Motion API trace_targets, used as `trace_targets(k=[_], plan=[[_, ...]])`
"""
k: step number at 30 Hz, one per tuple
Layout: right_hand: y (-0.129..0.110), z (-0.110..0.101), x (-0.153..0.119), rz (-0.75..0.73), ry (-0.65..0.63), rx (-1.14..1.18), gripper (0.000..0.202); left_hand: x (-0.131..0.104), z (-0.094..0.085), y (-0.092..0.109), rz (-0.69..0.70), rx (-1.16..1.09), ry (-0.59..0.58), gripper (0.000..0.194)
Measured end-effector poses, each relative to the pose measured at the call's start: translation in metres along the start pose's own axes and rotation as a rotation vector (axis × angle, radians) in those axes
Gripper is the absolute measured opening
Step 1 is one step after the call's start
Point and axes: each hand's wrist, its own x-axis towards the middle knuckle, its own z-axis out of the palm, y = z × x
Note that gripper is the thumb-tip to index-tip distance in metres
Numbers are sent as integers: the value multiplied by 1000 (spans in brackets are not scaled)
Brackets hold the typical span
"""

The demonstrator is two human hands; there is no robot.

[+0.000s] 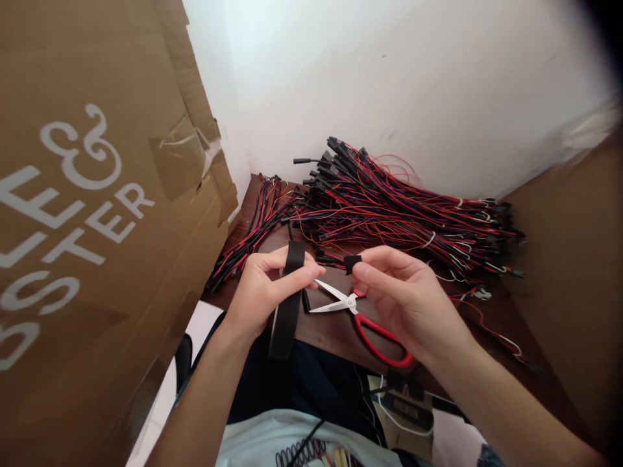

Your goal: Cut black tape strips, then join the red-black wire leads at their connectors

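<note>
My left hand has a roll of black tape hooked over its fingers, and its thumb and fingertips are pinched together; anything between the tips is too small to make out. Between the thumb and fingers of my right hand is a small black piece of tape. Red-handled scissors lie with their blades spread on the dark brown table, below and between my hands. A short black tube shows beside the tape roll.
A large pile of red and black cables lies against the white wall. A smaller cable bundle is at its left. A big cardboard box stands at the left, and a brown panel rises at the right.
</note>
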Motion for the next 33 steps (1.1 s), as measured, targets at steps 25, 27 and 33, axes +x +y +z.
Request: trace_targets(k=[25, 27, 33], plan=[[20, 28, -14, -28, 78, 115, 12, -1, 0, 5, -4, -44, -55, 18], [19, 28, -13, -6, 79, 136, 13, 0, 0, 5, 1, -43, -67, 18], [17, 28, -13, 15, 101, 175, 13, 1, -2, 5, -45, -46, -84, 19]])
